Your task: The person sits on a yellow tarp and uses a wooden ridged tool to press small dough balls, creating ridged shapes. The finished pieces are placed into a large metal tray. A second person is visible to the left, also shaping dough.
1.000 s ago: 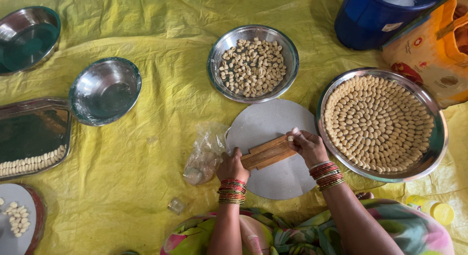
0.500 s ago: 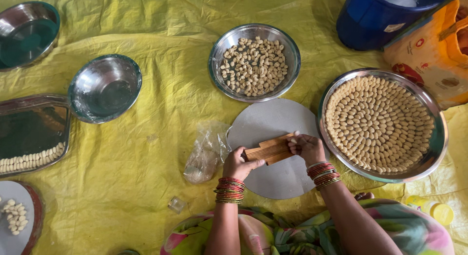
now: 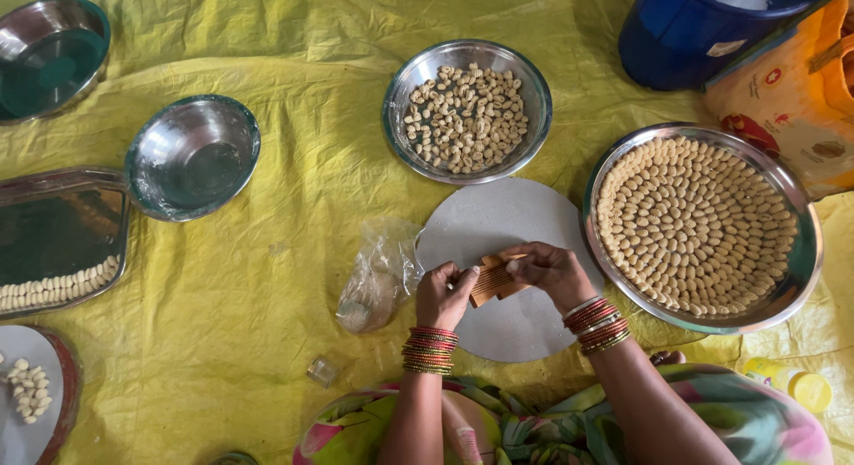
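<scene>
A small ridged wooden board (image 3: pixel 492 279) sits between both of my hands above a round grey board (image 3: pixel 498 229). My left hand (image 3: pixel 442 293) grips its left end with curled fingers. My right hand (image 3: pixel 550 269) covers its right end from above. Both wrists carry red and gold bangles. A steel bowl (image 3: pixel 398 92) of small loose dough pieces stands just beyond the round board. To the right, a wide steel plate (image 3: pixel 805 252) holds several shaped pieces laid in rings.
An empty steel bowl (image 3: pixel 192 157) and another bowl (image 3: pixel 49 52) lie at the left. A steel tray (image 3: pixel 53 225) holds a row of pieces. A crumpled plastic bag (image 3: pixel 378 274) lies left of my hands. A blue bucket (image 3: pixel 689 29) stands at the far right.
My hands have drawn closer together on the wooden board and shifted slightly nearer my body. The board now lies more hidden under my right hand.
</scene>
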